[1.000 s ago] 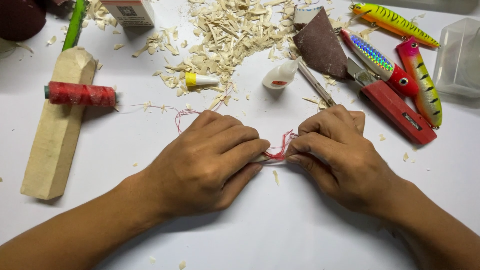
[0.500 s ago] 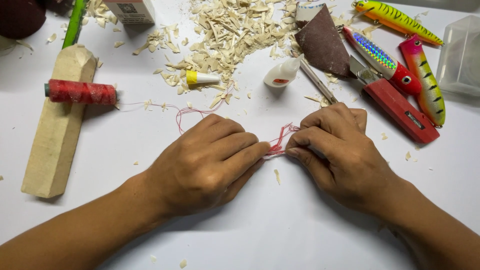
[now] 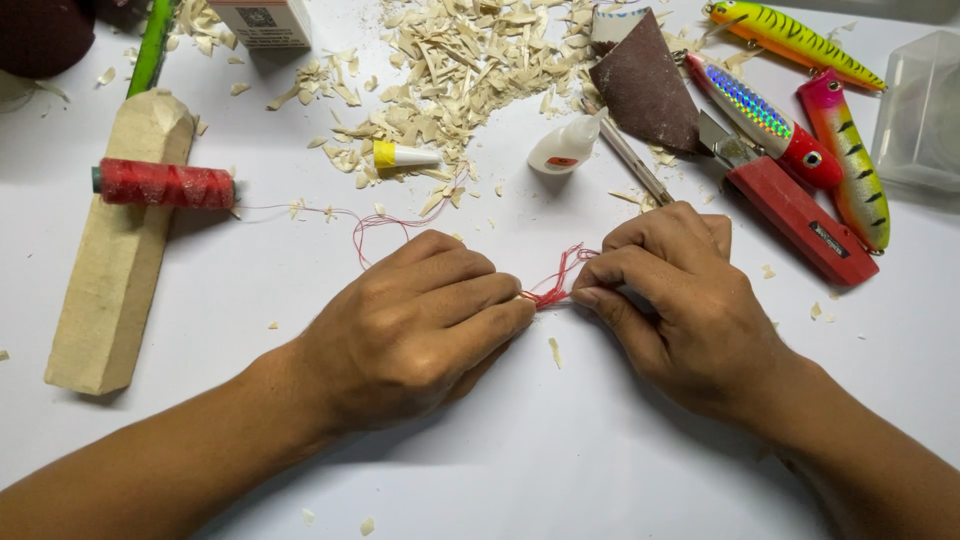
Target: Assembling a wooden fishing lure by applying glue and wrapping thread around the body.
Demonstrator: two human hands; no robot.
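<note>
My left hand (image 3: 420,325) and my right hand (image 3: 680,300) meet knuckles-up at the middle of the white table. Between their fingertips they pinch a small bundle of red thread (image 3: 552,290), with loose ends sticking up toward the right hand. What the thread is wound on is hidden under the fingers. A thin strand (image 3: 330,213) runs left from under my left hand to a red thread spool (image 3: 165,184), which rests across a carved wooden block (image 3: 115,260).
A pile of wood shavings (image 3: 470,60) lies at the back. Nearby are a small glue bottle (image 3: 565,150), a yellow-banded cap (image 3: 400,155), sandpaper (image 3: 645,95), a red-handled knife (image 3: 790,215), three painted fishing lures (image 3: 765,115), a clear box (image 3: 925,115).
Both hands have shifted slightly while keeping the thread pinched; the loose red ends now stand a little higher beside the right fingers. The spool and block stay put.
</note>
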